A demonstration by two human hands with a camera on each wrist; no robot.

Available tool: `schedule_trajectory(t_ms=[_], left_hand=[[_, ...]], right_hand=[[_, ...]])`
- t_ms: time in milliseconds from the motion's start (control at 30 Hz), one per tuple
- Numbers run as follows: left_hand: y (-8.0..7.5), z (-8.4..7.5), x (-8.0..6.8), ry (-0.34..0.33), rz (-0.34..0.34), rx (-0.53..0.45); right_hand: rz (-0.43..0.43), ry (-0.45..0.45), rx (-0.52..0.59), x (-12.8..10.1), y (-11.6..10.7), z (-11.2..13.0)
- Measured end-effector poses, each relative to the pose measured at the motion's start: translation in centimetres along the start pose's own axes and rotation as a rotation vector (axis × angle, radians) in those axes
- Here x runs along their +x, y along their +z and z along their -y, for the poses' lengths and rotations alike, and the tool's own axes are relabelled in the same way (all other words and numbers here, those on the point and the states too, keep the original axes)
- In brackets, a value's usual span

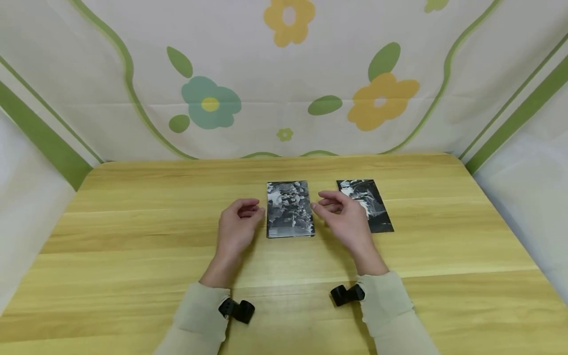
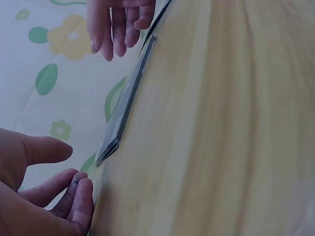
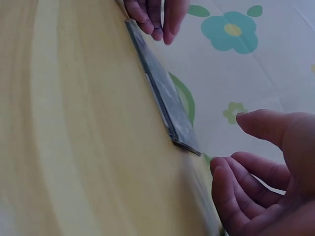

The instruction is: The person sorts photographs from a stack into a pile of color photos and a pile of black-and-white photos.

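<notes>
A small stack of black-and-white picture cards (image 1: 289, 209) lies flat on the table, its layered edges showing in both wrist views. Just off its left edge is my left hand (image 1: 237, 227), fingers loosely bent and thumb apart from them in the left wrist view. On the other side, my right hand (image 1: 348, 222) has its fingertips right at the stack's right edge, with a gap between thumb and fingers in the right wrist view. Neither hand holds anything. A dark picture card (image 1: 379, 214) lies to the right, partly hidden behind the right hand.
The wooden table (image 1: 133, 256) has rounded far corners. A white cloth (image 1: 275, 84) with flower and leaf prints hangs behind it and along the sides. Each sleeve cuff carries a black wrist device, such as the left one (image 1: 237, 310).
</notes>
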State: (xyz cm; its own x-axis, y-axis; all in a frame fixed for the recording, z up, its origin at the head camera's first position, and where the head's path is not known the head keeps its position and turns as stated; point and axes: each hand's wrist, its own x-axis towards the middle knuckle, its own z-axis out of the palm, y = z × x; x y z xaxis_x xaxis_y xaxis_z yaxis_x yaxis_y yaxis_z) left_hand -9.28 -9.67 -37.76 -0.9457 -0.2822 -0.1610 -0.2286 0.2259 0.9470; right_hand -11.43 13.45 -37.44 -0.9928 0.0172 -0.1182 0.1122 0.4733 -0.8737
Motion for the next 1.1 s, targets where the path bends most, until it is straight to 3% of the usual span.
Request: schedule_trajectory(t_ms=[367, 733, 1100], left_hand=[[0.6, 0.6, 0.1, 0.027, 0.031, 0.07], [1.5, 0.6, 0.2, 0.124, 0.056, 0.2], [1.2, 0.6, -0.2, 0.122, 0.049, 0.213]], right_hand=[[0.019, -0.021, -0.07, -0.1, 1.1, -0.5], [0.028, -0.075, -0.194, -0.1, 1.7, -0.4], [0.026, -0.099, -0.239, -0.3, 2.1, -0.1]])
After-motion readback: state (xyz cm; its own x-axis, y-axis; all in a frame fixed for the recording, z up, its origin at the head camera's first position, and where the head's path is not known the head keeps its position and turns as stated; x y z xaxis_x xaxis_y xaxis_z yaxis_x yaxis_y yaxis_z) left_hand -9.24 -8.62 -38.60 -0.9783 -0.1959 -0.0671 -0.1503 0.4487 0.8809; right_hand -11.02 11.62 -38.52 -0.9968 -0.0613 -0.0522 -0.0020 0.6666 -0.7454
